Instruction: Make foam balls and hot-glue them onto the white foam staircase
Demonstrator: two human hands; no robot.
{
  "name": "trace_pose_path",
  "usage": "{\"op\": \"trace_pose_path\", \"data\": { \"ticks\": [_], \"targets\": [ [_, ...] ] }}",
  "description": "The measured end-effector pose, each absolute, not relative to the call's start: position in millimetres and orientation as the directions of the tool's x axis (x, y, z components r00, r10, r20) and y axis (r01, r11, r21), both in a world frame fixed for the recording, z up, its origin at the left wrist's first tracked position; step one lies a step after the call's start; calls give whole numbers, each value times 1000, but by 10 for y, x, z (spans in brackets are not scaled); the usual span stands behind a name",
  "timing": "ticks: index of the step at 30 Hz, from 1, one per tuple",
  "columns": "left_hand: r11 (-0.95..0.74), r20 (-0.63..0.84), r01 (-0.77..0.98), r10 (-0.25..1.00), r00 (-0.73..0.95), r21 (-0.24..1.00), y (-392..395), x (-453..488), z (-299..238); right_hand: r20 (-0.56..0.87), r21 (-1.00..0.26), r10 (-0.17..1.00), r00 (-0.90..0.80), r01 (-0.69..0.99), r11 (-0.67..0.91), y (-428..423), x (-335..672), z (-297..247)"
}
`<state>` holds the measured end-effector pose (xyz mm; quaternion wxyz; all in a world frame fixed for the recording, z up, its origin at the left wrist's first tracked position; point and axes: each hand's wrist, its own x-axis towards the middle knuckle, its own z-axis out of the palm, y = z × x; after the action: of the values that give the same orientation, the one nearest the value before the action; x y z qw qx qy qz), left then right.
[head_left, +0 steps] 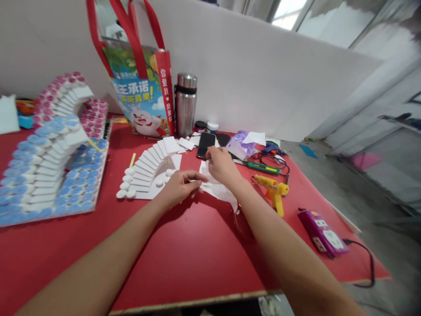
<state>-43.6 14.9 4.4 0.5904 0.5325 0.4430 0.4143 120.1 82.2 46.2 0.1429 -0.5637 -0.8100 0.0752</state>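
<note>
My left hand rests on the red table, fingers pinched on the edge of a white sheet and a thin stick-like piece. My right hand is curled above the same sheet, its fingertips close to a black phone; I cannot make out what it pinches. Just left of my left hand lies a white foam staircase model with round white caps along its edge.
A large blue-and-pink foam model stands at the left. A red-handled bag, a steel flask and small jars are at the back. A yellow glue gun, a green tool and a purple power strip lie on the right.
</note>
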Motion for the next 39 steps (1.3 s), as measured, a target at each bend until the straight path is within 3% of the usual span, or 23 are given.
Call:
{"op": "trace_pose_path", "data": {
  "ticks": [1, 2, 5, 8, 11, 18, 26, 29, 33, 39],
  "targets": [
    [94, -84, -24, 958, 274, 995, 146, -436, 48, 157, -338, 933, -324, 870, 359, 742, 1229, 506],
    [98, -83, -37, 954, 288, 994, 144, -437, 50, 145, -472, 933, -329, 806, 358, 654, 1258, 547],
    [117, -67, -134, 942, 330, 984, 136, -438, 51, -29, -826, 893, -449, 514, 231, 401, 1331, 599],
    [121, -41, -220, 941, 336, 968, 126, -430, 56, -166, -951, 843, -511, 308, -1, 252, 1382, 556],
    [63, -12, -150, 946, 324, 987, 125, -417, 55, -228, -936, 839, -495, 349, -49, 218, 1416, 508],
    [11, -1, -33, 957, 289, 999, 129, -391, 16, -148, -743, 860, -489, 628, 229, 236, 1425, 461],
    [-20, 19, 0, 936, 351, 1000, 138, -430, -14, -142, -631, 861, -488, 715, 301, 159, 1430, 525],
    [13, 4, -45, 930, 367, 999, 136, -432, 24, -186, -694, 849, -494, 678, 242, 170, 1469, 561],
    [41, -15, -62, 930, 366, 997, 113, -425, 107, -332, -807, 825, -457, 591, 3, 192, 1516, 588],
    [27, -16, -28, 944, 330, 999, 103, -416, 91, -450, -843, 773, -447, 498, -203, 200, 1520, 608]
  ]
}}
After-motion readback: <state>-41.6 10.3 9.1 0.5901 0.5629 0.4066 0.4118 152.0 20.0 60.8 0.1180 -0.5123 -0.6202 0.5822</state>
